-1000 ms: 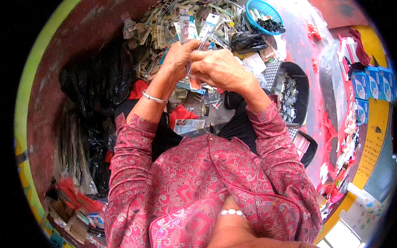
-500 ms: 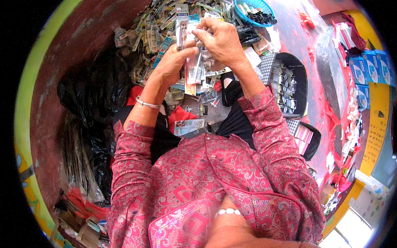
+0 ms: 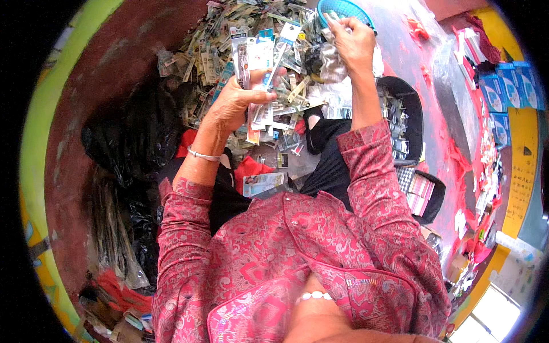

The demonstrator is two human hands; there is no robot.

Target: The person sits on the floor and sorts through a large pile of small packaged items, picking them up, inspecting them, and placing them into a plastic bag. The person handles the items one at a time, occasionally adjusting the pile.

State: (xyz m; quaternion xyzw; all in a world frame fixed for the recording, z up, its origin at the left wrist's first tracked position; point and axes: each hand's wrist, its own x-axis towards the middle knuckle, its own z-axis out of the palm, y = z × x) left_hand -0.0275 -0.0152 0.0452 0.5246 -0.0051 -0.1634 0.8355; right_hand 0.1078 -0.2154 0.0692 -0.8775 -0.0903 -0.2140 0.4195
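Observation:
My left hand (image 3: 243, 97) grips several slim clear packets (image 3: 240, 57) with printed cards, fanned upright, the thumb across their front. My right hand (image 3: 353, 46) is apart from them, at the near side of a round blue plastic basket (image 3: 366, 12). Its fingers are closed on crumpled clear plastic (image 3: 333, 67) that hangs below the palm. The fingertips overlap the basket's rim, and most of what lies inside is hidden by the hand. Beneath and beyond both hands spreads a large heap of similar slim packets (image 3: 200, 54).
Right of my legs stand a black case (image 3: 420, 123) holding small packaged items and a smaller case (image 3: 439, 197) with pink-striped cards. Black plastic bags (image 3: 128, 134) lie at left. Blue boxes (image 3: 506, 86) are stacked far right. A red scrap (image 3: 251, 167) lies between my legs.
My right hand has moved right, away from the packets, to the blue basket, carrying the clear plastic. My left hand has shifted slightly, and its packets are now fanned apart.

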